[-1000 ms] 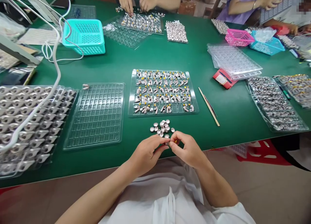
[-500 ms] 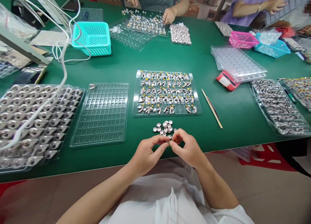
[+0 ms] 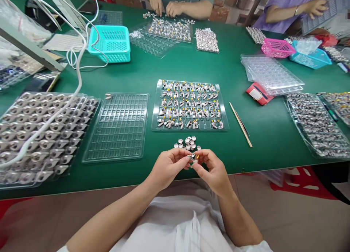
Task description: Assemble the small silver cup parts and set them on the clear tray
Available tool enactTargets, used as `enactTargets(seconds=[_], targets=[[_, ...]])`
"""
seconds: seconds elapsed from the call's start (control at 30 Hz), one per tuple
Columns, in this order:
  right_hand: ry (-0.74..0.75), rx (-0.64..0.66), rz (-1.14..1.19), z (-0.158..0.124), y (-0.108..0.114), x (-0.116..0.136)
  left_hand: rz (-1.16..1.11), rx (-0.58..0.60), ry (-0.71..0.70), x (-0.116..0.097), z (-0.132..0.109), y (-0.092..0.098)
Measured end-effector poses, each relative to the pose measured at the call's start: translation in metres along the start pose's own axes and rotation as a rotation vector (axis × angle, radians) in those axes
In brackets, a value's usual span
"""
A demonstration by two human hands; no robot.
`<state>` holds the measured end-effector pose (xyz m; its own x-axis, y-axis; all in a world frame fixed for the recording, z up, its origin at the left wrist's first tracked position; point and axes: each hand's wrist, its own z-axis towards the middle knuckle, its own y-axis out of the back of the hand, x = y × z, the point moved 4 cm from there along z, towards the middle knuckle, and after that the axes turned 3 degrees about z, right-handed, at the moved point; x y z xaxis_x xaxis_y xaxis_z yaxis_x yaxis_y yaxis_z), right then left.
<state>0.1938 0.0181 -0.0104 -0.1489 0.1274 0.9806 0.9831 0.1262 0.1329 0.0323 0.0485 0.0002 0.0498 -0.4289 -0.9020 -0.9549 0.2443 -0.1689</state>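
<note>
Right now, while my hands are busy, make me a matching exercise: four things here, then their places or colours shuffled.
1. Loose caps
2. Wooden stick
3. Pouch
4. Cable

A. White, curving past the turquoise basket
B. Piled just beyond the left hand and right hand
C. Red, beside stacked clear trays
D. Pale, beside a thin dark tool

Pairs: 1-B; 2-D; 3-C; 4-A
</note>
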Motion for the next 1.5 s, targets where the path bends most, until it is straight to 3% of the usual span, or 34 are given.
enactTargets(seconds=[0.43,0.7,0.87,1.13,1.33,1.5], targets=[[0.069,-0.006,-0.070,-0.004,-0.002,0.005,0.069,-0.032,-0.060,-0.001,-0.003,-0.001],[0.063,-0.091,-0.132,0.000,-0.005,0.012,0.058,0.072,-0.044,0.006,-0.003,-0.004],[0.071,-0.128,-0.181,0.003,-0.005,0.015,0.156,0.068,-0.072,0.007,-0.007,0.000],[0.104,-0.131,-0.300,0.004,-0.005,0.018,0.315,0.042,-0.216,0.001,-0.013,-0.003],[0.086,-0.116,-0.281,0.005,-0.006,0.020,0.590,-0.019,-0.422,-0.007,-0.018,-0.003],[0.112,-0.110,-0.235,0.006,-0.011,0.019,0.711,-0.074,-0.502,-0.007,-0.021,0.001]])
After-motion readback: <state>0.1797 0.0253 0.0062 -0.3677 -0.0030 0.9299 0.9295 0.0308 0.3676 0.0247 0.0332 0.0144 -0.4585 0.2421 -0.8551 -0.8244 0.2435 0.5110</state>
